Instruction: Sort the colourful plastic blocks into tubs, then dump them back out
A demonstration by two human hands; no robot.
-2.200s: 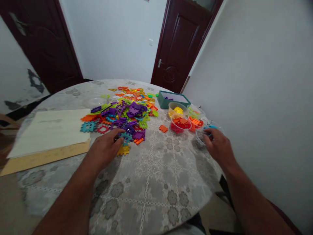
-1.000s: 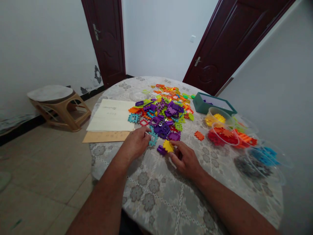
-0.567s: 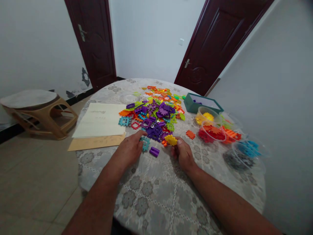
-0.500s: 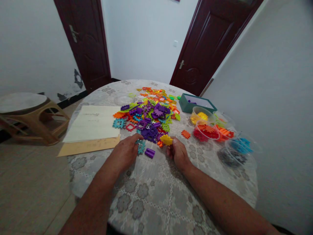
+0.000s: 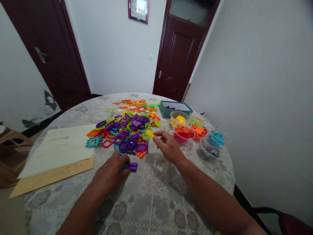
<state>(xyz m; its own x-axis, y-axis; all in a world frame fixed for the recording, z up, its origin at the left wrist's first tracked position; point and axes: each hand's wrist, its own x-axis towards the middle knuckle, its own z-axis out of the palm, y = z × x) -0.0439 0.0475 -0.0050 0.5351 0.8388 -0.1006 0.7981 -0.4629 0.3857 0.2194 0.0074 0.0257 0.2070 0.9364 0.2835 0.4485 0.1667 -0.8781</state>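
My right hand (image 5: 168,147) pinches a yellow notched building piece (image 5: 150,133) between thumb and fingers, just off the right edge of the pile. My left hand (image 5: 111,173) is curled low over the table with a teal notched building piece (image 5: 125,165) in its fingers, mostly hidden by them. Beside the left thumb lies a purple tube-like piece (image 5: 132,167). A mixed pile of plastic building pieces (image 5: 129,143), purple ones on top, spreads in front of both hands. Small orange pieces (image 5: 141,154) lie at its near edge.
Clear tubs to the right hold yellow, red (image 5: 184,133), orange, blue (image 5: 216,139) and grey (image 5: 210,151) pieces. Behind them stands a green box (image 5: 166,112) with purple pieces inside. Pale paper (image 5: 58,147) lies over a tan sheet (image 5: 56,174) at left, on a patterned tablecloth (image 5: 146,209).
The view has swung up and to the right. My right hand has lifted the yellow piece away from the near orange pieces. The teal piece is now more covered by my left hand.
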